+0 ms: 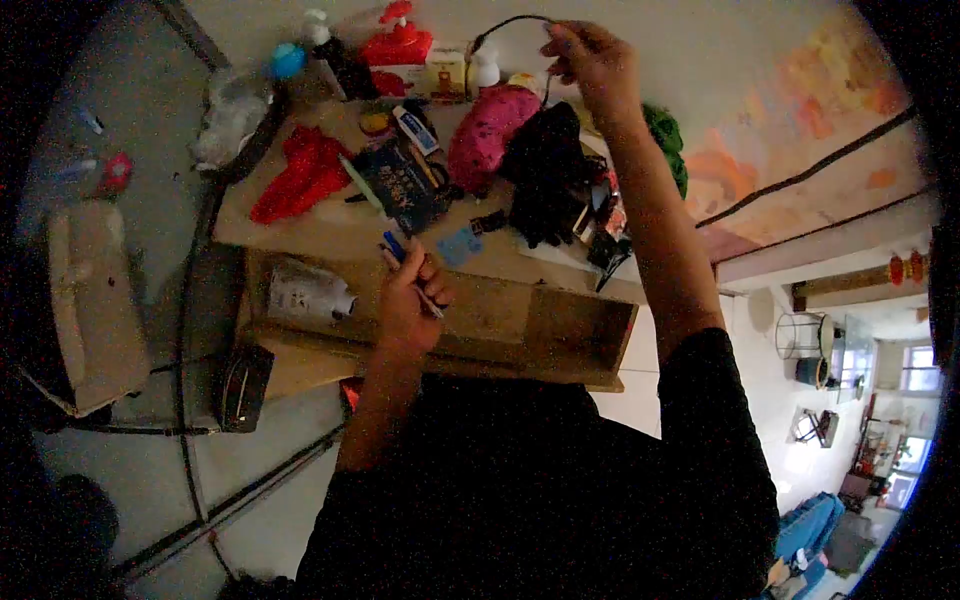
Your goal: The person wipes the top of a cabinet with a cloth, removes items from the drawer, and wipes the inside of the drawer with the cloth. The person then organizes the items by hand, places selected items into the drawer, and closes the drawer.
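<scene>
My left hand [412, 295] is closed around a few slender pens [394, 243], one with a blue end, above the open drawer [490, 315]. My right hand [590, 62] is raised over the back of the wooden table and pinches a thin black cord [508, 22], which arches leftward and down behind the things there. Below my right hand lie a pink pouch [490, 135] and a bunched black cloth [545, 165]. A dark printed packet [400, 185] and a light blue card [460, 246] lie just beyond my left hand.
A crumpled plastic packet [308, 292] lies in the drawer. On the table are red cloth [305, 175], a white tube [416, 130], a red box [396, 60] and several bottles. A cardboard box [95, 300] stands at left, with a dark purse [243, 388] hanging nearby.
</scene>
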`<state>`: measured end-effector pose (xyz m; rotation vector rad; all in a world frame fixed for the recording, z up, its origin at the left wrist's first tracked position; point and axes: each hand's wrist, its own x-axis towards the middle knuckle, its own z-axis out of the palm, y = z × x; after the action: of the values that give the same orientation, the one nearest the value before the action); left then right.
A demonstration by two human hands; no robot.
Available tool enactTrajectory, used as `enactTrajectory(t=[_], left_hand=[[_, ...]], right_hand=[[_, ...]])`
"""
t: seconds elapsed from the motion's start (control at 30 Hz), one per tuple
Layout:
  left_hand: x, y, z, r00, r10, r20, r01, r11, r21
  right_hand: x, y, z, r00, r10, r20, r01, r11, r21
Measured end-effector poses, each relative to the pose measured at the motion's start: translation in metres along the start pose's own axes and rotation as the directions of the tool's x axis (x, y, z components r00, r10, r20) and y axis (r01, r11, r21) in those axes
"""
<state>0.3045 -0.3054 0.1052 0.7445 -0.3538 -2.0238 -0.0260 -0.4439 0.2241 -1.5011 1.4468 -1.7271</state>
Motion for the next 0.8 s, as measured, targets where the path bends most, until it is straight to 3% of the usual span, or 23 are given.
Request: enactTrajectory(t=[0.03, 0.1, 0.13, 0.17, 0.23, 0.27, 0.3, 0.33, 0.4, 0.5, 0.57, 0.6, 0.67, 0.8], left_hand=[[0.001, 0.000, 0.001, 1.000, 0.013, -0.004, -0.013, 1.000, 0.009], [-0.004, 0.006, 0.005, 1.000, -0.007, 0.001, 0.007, 1.000, 0.022], [-0.005, 0.008, 0.007, 1.000, -0.026, 0.006, 0.026, 0.999, 0.035], [-0.005, 0.008, 0.007, 1.000, -0.023, 0.009, 0.023, 0.999, 0.034], [-0.004, 0.008, 0.010, 0.999, -0.034, 0.016, 0.033, 0.997, 0.068], [0.003, 0.001, 0.001, 0.999, -0.028, 0.016, 0.027, 0.997, 0.067], [0.015, -0.014, -0.017, 0.999, -0.038, -0.001, 0.038, 0.999, -0.002], [0.018, -0.019, -0.020, 0.999, -0.040, -0.009, 0.040, 0.998, -0.038], [0.019, -0.022, -0.020, 1.000, -0.024, 0.008, 0.025, 0.999, -0.037], [0.015, -0.015, -0.021, 1.000, -0.018, 0.022, 0.017, 1.000, 0.025], [0.014, -0.014, -0.023, 0.999, -0.034, 0.004, 0.034, 0.998, 0.054], [0.016, -0.015, -0.025, 0.999, -0.034, -0.014, 0.034, 0.999, 0.030], [0.016, -0.013, -0.025, 0.999, -0.036, -0.033, 0.036, 0.999, 0.006], [0.007, -0.009, -0.016, 0.999, 0.004, -0.038, -0.004, 1.000, 0.006]], right_hand=[[0.001, -0.006, -0.006, 1.000, -0.001, 0.004, 0.001, 1.000, 0.001], [-0.002, -0.045, -0.017, 0.998, 0.027, -0.050, -0.035, 0.984, -0.174], [-0.002, -0.065, -0.020, 0.990, 0.117, -0.082, -0.136, 0.944, -0.299], [-0.001, -0.062, -0.022, 0.990, 0.113, -0.081, -0.132, 0.945, -0.300], [0.007, -0.041, -0.032, 0.979, -0.149, -0.136, 0.038, 0.800, -0.599], [0.013, -0.029, -0.038, 0.982, -0.182, -0.040, 0.085, 0.628, -0.774], [0.016, -0.015, -0.042, 0.982, -0.187, -0.036, 0.092, 0.631, -0.771], [0.017, -0.001, -0.044, 0.998, 0.047, 0.052, 0.027, 0.431, -0.902], [0.011, 0.007, -0.037, 0.955, 0.283, 0.083, 0.027, 0.197, -0.980], [-0.016, 0.000, -0.009, 0.973, 0.224, 0.051, 0.013, 0.165, -0.986], [-0.019, 0.008, 0.006, 0.944, 0.133, 0.303, 0.254, 0.298, -0.920], [-0.018, 0.012, 0.015, 0.943, 0.134, 0.303, 0.252, 0.303, -0.919], [-0.016, 0.016, 0.031, 0.690, 0.042, 0.723, 0.659, 0.376, -0.651], [-0.026, 0.053, 0.043, 0.631, -0.102, 0.769, 0.760, 0.281, -0.586]])
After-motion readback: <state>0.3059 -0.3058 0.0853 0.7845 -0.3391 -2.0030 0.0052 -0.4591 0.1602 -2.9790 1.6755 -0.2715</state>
